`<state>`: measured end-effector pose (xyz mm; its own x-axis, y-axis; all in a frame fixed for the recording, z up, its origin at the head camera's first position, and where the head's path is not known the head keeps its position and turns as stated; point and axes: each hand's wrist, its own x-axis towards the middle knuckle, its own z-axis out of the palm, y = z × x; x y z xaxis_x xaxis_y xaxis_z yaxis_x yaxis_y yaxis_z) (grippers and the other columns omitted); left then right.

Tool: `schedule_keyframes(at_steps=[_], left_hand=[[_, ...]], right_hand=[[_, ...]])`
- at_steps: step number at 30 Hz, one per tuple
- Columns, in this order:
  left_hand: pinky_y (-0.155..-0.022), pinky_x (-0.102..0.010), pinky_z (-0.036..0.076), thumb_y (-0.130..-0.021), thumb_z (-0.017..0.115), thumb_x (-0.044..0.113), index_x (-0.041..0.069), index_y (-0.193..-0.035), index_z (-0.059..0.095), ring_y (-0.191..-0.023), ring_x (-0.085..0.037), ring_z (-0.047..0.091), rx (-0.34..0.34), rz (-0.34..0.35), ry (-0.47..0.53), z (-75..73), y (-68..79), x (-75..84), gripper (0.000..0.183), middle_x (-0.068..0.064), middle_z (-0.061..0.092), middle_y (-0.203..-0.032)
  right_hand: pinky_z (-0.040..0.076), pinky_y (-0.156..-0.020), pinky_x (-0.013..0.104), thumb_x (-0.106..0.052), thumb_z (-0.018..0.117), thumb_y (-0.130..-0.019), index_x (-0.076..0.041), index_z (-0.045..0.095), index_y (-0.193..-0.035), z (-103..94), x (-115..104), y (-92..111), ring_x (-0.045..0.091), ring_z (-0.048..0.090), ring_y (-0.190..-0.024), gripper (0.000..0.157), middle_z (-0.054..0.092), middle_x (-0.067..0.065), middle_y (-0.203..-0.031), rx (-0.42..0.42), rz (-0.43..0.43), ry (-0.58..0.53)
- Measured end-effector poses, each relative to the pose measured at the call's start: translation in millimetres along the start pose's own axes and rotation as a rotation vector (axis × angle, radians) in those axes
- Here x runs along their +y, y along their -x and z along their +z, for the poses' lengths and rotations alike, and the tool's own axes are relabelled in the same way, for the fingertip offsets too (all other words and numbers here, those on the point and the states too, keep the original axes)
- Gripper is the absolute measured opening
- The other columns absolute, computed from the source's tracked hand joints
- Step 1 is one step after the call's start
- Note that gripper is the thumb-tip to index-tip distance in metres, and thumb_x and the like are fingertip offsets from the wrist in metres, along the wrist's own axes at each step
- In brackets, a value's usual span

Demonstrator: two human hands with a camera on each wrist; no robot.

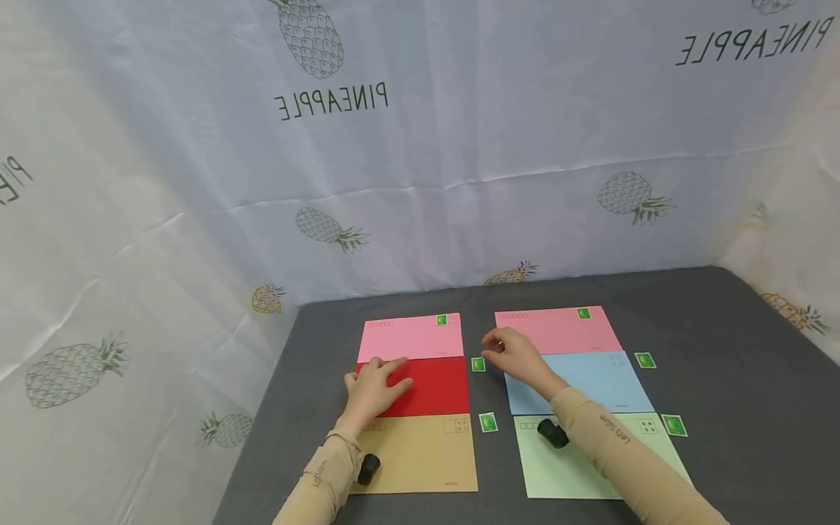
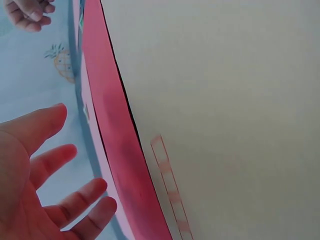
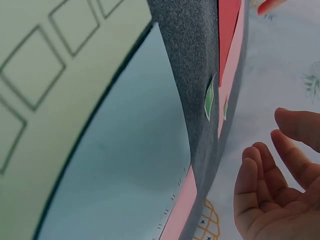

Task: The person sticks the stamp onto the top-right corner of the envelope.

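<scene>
My left hand [image 1: 369,396] hovers over the left side of a red envelope [image 1: 438,386], fingers spread and holding nothing. To the right, my right hand [image 1: 520,359] is over the left edges of a pink envelope [image 1: 558,328] and a blue envelope [image 1: 590,372]. Its fingers are loosely bent with nothing between them in the right wrist view. Just left of its fingertips lies a green stamp [image 1: 477,364] on the table. Another pink envelope [image 1: 407,337] lies above the red one, bearing a green stamp [image 1: 442,320] at its upper right. A similar stamp [image 1: 583,313] is on the right pink envelope.
A tan envelope [image 1: 426,459] and a light green envelope [image 1: 607,467] lie nearest the person. Loose stamps lie beside the envelopes: one in the gap [image 1: 488,422], two on the right, an upper stamp [image 1: 645,360] and a lower stamp [image 1: 674,425]. A pineapple-print curtain [image 1: 446,233] hangs behind the dark table [image 1: 741,350].
</scene>
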<state>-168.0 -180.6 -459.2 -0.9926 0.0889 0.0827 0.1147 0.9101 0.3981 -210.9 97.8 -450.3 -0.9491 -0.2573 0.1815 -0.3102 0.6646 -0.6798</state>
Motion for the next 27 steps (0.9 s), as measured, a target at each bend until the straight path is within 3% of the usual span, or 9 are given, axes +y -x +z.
schedule_keyframes(at_steps=[8,16,27], left_hand=[[-0.086,-0.057,0.022,-0.080,0.068,0.038,0.022,-0.126,0.060,-0.091,-0.024,0.050,-0.010,-0.077,-0.016,-9.5,9.0,-24.4,0.049,-0.010,0.056,-0.102],[-0.074,-0.050,0.025,-0.078,0.070,0.038,0.018,-0.126,0.060,-0.083,-0.024,0.047,-0.026,-0.131,-0.063,-14.4,14.5,-48.3,0.052,-0.012,0.053,-0.098],[-0.075,-0.052,0.026,-0.074,0.074,0.039,0.016,-0.129,0.057,-0.087,-0.029,0.048,-0.053,-0.195,-0.066,-14.8,13.6,-61.1,0.062,-0.015,0.053,-0.101]], right_hand=[[0.051,-0.076,0.035,-0.014,0.068,-0.081,-0.003,0.063,-0.107,10.6,1,-5,0.019,0.057,-0.086,0.029,0.064,0.012,-0.105,-0.045,0.077,-0.001],[0.049,-0.075,0.038,-0.013,0.070,-0.079,-0.001,0.062,-0.107,16.5,5,-11,0.020,0.053,-0.083,0.031,0.061,0.012,-0.098,-0.092,0.097,0.028],[0.049,-0.076,0.038,-0.011,0.070,-0.078,-0.001,0.063,-0.104,23.3,9,-16,0.022,0.052,-0.084,0.029,0.059,0.012,-0.095,-0.116,0.128,0.050]])
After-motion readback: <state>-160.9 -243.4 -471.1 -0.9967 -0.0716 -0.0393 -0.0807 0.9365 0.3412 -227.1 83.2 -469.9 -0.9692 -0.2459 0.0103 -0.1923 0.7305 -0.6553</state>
